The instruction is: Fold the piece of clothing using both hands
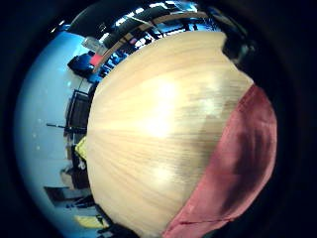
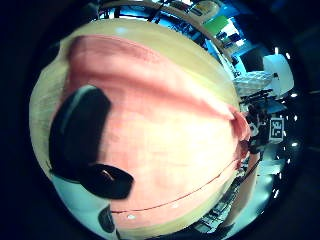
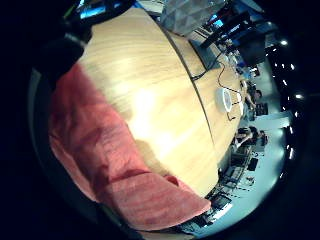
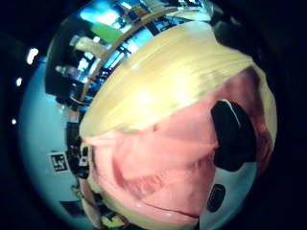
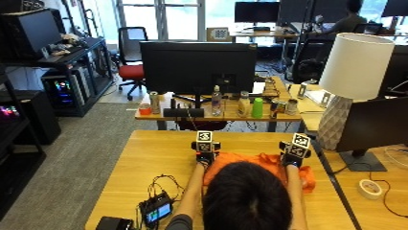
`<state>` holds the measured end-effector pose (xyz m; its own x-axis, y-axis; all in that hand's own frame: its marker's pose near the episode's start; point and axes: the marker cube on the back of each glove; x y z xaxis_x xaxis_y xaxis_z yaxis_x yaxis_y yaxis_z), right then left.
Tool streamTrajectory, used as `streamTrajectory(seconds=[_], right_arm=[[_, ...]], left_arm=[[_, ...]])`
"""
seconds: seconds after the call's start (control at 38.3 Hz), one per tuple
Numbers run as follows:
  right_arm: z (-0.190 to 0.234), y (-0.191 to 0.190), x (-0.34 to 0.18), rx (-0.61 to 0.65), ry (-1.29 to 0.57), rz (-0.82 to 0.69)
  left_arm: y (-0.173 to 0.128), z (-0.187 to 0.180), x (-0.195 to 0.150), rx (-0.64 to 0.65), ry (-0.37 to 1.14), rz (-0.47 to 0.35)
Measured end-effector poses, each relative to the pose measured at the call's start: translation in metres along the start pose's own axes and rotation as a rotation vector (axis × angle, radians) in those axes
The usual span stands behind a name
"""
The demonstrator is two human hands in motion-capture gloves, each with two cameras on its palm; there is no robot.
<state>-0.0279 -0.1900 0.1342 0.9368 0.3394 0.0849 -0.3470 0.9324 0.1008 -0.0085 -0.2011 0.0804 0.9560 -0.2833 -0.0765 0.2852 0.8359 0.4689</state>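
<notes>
An orange garment [image 5: 255,162] lies bunched on the wooden table [image 5: 159,158] just in front of me, partly hidden behind my head. My left hand [image 5: 205,155] is at its far left corner and my right hand [image 5: 292,157] at its far right corner. In the left thumb side palm view the garment [image 2: 170,135] spreads under the palm, with the thumb [image 2: 80,130] curled over the cloth as if pinching it. The right thumb side palm view shows the garment [image 4: 163,163] wrinkled, with a black fingertip [image 4: 232,134] curled on it.
A small screen device with cables [image 5: 156,211] and a black box [image 5: 115,224] sit on the table's near left. A white lamp [image 5: 354,72] and a white ring [image 5: 368,188] stand on the table to the right. Behind is a desk with a monitor [image 5: 198,67] and bottles.
</notes>
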Motion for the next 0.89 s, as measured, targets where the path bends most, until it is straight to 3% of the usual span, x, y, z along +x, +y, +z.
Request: streamTrajectory(seconds=[0.13,0.29,0.39,0.52,0.65,0.7,0.81,0.89], right_arm=[[-0.023,-0.002,0.006,0.073,-0.036,-0.003],[-0.056,0.007,0.007,0.112,-0.059,-0.071],[-0.084,0.029,0.015,0.081,-0.033,-0.110],[-0.093,0.046,0.032,-0.030,-0.003,-0.144],[-0.046,0.023,0.057,-0.288,0.010,-0.045],[-0.041,0.039,0.067,-0.347,0.012,0.003],[-0.034,0.074,0.084,-0.292,-0.008,0.088],[-0.013,0.088,0.091,-0.399,-0.044,0.119]], left_arm=[[-0.004,-0.015,-0.005,0.031,0.085,-0.008],[-0.022,-0.044,-0.006,0.212,0.138,0.039],[0.011,-0.066,-0.003,0.069,0.186,0.090],[0.030,-0.091,-0.011,0.157,0.122,0.142],[0.080,-0.083,0.013,-0.122,0.276,0.292],[0.093,-0.074,0.008,-0.213,0.222,0.238],[0.114,-0.051,0.001,-0.379,0.177,0.167],[0.131,-0.035,0.003,-0.555,0.210,0.140]])
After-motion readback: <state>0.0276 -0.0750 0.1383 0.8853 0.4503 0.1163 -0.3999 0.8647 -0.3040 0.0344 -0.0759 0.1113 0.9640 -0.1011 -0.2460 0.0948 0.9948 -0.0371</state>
